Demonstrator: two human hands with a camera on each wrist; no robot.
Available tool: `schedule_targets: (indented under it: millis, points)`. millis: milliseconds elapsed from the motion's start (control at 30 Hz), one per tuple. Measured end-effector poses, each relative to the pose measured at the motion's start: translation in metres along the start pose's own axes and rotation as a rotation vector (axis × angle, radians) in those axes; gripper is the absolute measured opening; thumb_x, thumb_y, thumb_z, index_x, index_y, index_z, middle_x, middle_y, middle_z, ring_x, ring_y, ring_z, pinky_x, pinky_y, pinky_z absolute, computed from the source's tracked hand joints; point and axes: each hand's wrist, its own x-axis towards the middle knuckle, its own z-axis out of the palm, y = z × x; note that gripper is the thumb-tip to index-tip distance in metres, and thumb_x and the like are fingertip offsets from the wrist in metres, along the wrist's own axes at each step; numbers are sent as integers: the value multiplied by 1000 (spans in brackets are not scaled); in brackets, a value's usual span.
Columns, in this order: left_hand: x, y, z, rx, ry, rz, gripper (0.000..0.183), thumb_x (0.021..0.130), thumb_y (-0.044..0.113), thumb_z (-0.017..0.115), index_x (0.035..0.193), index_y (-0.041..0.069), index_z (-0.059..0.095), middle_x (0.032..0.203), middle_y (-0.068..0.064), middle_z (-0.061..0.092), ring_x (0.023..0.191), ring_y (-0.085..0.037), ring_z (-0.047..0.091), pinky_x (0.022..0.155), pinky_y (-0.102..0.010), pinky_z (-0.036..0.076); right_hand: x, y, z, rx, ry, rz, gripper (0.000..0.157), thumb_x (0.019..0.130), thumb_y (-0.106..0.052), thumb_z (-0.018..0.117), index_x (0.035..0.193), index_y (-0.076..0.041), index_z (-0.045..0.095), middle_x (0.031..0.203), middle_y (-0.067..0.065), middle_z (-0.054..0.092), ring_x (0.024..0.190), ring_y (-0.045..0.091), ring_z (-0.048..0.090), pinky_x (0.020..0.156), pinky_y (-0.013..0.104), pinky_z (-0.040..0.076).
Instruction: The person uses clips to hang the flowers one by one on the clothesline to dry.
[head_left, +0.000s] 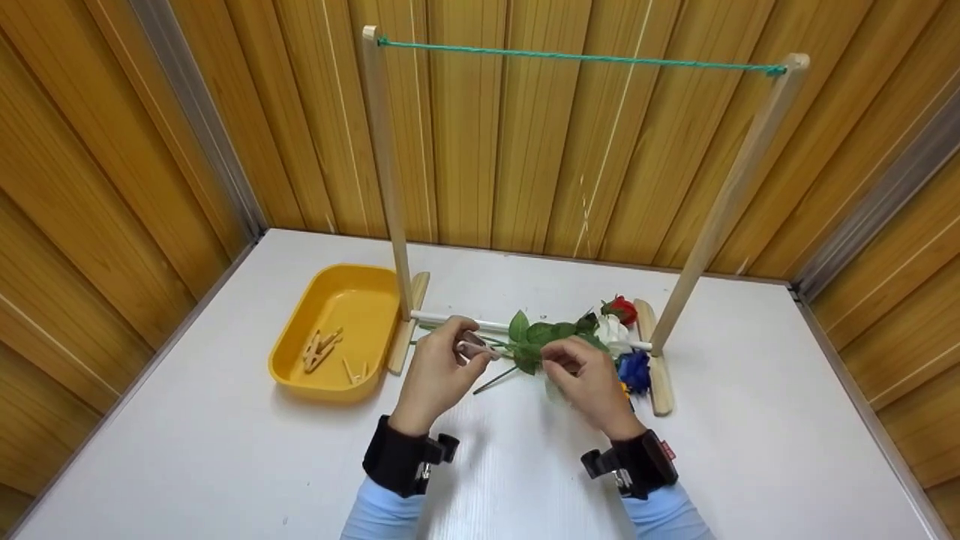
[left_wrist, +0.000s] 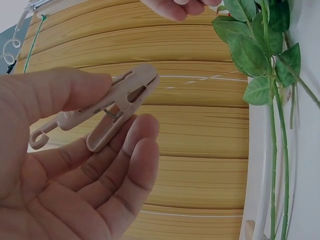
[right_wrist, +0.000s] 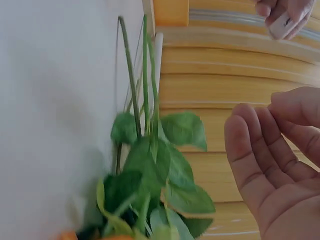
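Note:
My left hand (head_left: 441, 367) pinches a beige plastic clothespin (left_wrist: 131, 91) between thumb and fingers, above the flower stems. In the left wrist view the clothespin has a small hook at one end and a metal spring. My right hand (head_left: 591, 381) is raised over the leaves with its fingers loosely bent and nothing between them. Beneath both hands lie artificial flowers: a red rose (head_left: 622, 309), a white flower (head_left: 612, 330) and a blue flower (head_left: 634, 370). Their green leaves (right_wrist: 184, 131) and stems (left_wrist: 273, 165) point left, and a bit of orange shows at the right.
A yellow tray (head_left: 281, 363) at the left holds several wooden clothespins (head_left: 321, 349). A wooden frame (head_left: 384, 150) stands behind the hands with a green cord (head_left: 577, 55) strung across its top and a white rod (head_left: 435, 319) low down. Wood-patterned walls (head_left: 465, 150) enclose the white table (head_left: 247, 465).

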Motion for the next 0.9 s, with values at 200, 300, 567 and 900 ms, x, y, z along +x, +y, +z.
schedule_targets:
  millis: [200, 300, 567, 900]
  points:
    - [0, 0, -1, 10, 11, 6, 27, 86, 1, 79, 110, -2, 66, 87, -6, 75, 76, -17, 71, 66, -26, 55, 12, 1, -19, -186, -122, 6, 9, 91, 5, 72, 97, -3, 74, 97, 4, 68, 85, 18, 67, 75, 27, 58]
    - [-1, 2, -2, 27, 18, 7, 27, 86, 2, 80, 109, -1, 67, 87, -6, 75, 76, -16, 70, 66, -26, 55, 19, 3, -27, -283, -185, -15, 9, 92, 5, 70, 96, -1, 75, 97, 8, 69, 86, 21, 66, 76, 34, 59]
    - [-1, 2, -4, 29, 26, 10, 27, 86, 3, 80, 109, -1, 67, 86, -5, 74, 74, -15, 68, 65, -26, 54, 35, 14, -38, -457, -342, -74, 8, 89, 5, 71, 90, -2, 76, 88, 7, 68, 82, 21, 62, 76, 39, 58]
    - [1, -3, -10, 2, 57, 15, 28, 87, -2, 77, 112, -4, 64, 86, -8, 75, 75, -18, 70, 67, -29, 57, 41, 24, -19, -615, -525, -93, 13, 84, -2, 80, 76, -9, 72, 74, 0, 65, 66, 11, 55, 59, 28, 51]
